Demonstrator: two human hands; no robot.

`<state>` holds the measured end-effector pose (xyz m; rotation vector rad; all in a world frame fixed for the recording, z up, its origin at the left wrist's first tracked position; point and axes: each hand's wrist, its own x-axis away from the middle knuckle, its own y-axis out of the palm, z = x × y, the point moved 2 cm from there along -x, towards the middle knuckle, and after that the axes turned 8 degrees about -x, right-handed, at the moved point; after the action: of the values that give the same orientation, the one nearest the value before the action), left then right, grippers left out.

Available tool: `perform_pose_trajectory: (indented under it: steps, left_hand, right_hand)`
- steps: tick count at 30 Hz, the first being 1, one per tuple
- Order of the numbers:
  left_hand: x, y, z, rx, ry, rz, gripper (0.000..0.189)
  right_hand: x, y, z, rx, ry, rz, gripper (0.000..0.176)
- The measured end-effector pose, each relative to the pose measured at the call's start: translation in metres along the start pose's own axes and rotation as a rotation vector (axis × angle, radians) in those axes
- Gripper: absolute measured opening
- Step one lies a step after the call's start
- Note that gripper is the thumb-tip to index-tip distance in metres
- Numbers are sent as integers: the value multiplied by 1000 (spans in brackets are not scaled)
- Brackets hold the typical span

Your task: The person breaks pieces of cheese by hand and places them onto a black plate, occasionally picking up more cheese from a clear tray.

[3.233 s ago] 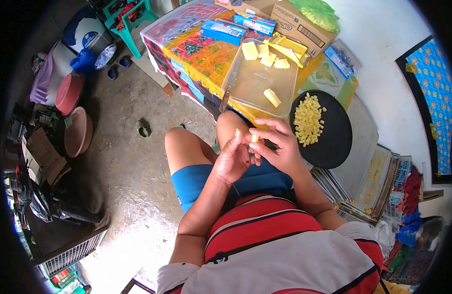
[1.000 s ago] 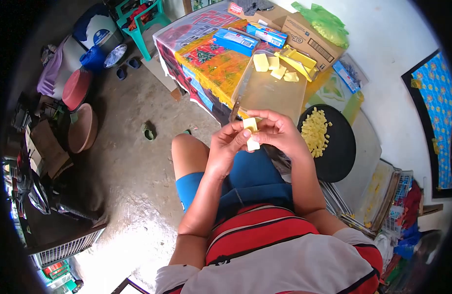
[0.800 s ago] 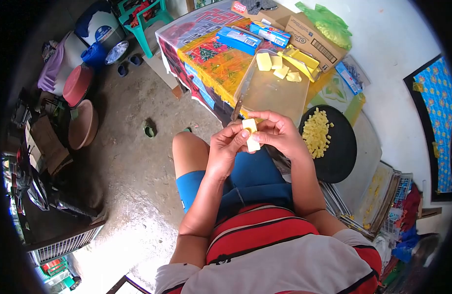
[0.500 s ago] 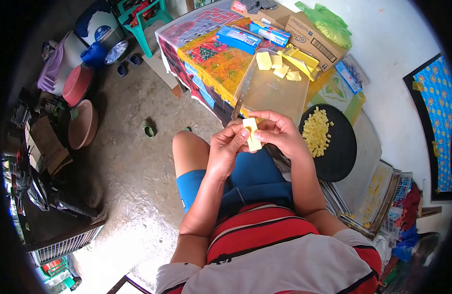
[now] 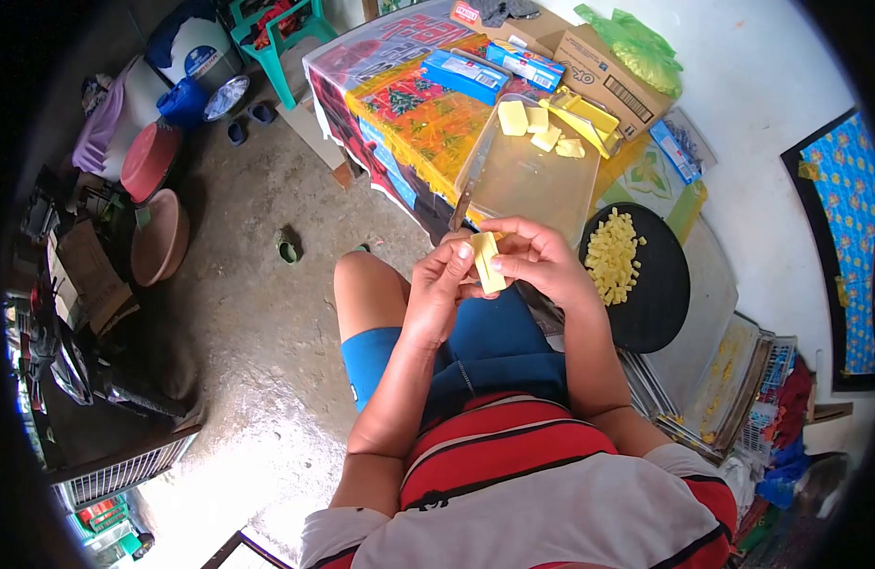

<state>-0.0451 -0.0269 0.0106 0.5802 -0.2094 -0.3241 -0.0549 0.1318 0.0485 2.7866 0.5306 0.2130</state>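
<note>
A pale yellow block [image 5: 488, 263] with a dark line along its face is held over my lap between both hands. My left hand [image 5: 439, 286] grips its left side, the thumb near the top. My right hand [image 5: 540, 261] closes on its right side, thumb on the lower part. Beyond them lies a translucent cutting board [image 5: 537, 180] with several yellow pieces [image 5: 513, 119] at its far end. A knife [image 5: 465, 197] rests along the board's left edge. To the right, a round black tray [image 5: 655, 303] holds a heap of small yellow cubes [image 5: 613, 254].
A table with a patterned cloth [image 5: 399, 104] carries blue boxes [image 5: 464, 76], a yellow wrapper [image 5: 589, 119], a cardboard box [image 5: 608, 81] and a green bag [image 5: 636, 52]. Stacked trays [image 5: 731, 389] stand at the right. Basins [image 5: 162, 240] and a green chair [image 5: 285, 57] are on the left.
The left thumb has moved up and outward on the block, uncovering more of its face. The block has tilted slightly. Both hands still hold it.
</note>
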Motion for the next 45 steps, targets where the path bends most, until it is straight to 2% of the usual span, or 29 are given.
perform_pose_trajectory:
  steps: [3,9,13,19,23,26,29,32,35,38,41,45]
  left_hand:
    - [-4,-3,-7,-105,-5,46,34]
    - [-4,-2,-2,2,-59,-18,36]
    - [-8,-2,-3,161,-151,-2,41]
    - [-13,-7,-10,357,-187,-8,41]
    - [-11,-7,-8,309,-185,-33,35]
    - [-10,-8,-12,206,-149,-71,35]
    - [-6,-3,-12,34,-109,-49,32]
    - [-4,-3,-16,-240,-48,23,30]
    - [-3,-6,-18,-327,-4,34,22]
    - [-3,-3,-19,-385,27,39,19]
    - [-4,3,-16,-419,72,35,19]
    - [0,7,-11,-474,102,32,20]
  right_hand:
    - [-2,-2,6,12,2,-6,42]
    - [-5,-8,11,-84,19,-20,43]
    - [-4,-7,6,-78,18,48,44]
    - [-6,-17,7,2,-115,181,42]
    - [-15,-62,15,448,-224,508,42]
    - [-24,-109,27,964,-74,681,43]
    - [-30,-131,38,1153,123,707,43]
    - [-23,-132,44,1227,89,677,43]
    - [-20,-113,36,979,-327,513,43]
    - [-3,-63,11,142,-105,134,38]
    - [8,-38,-3,91,-89,-13,33]
    - [8,-31,2,96,-115,-35,27]
